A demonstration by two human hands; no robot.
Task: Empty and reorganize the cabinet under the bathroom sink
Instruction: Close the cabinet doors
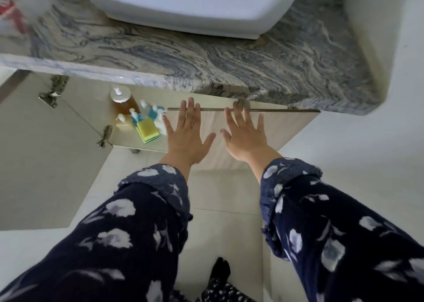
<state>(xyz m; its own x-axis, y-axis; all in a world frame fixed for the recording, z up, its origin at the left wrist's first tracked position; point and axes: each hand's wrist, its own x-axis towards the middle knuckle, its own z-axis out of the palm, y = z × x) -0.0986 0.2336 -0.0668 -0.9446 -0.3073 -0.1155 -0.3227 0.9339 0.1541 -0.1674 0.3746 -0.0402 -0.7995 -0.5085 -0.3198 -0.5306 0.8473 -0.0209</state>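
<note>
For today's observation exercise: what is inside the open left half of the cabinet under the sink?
A large amber pump bottle, small blue bottles and stacked yellow sponges stand near the shelf's front. Farther back is hidden under the countertop; the right half is covered by its door and the hands.

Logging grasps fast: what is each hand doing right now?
Left hand: open, fingers spread, holding nothing.
Right hand: open, fingers spread, holding nothing.

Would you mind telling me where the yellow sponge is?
The yellow sponge lies inside the open cabinet, left of the left hand, before the small blue bottles.
</note>
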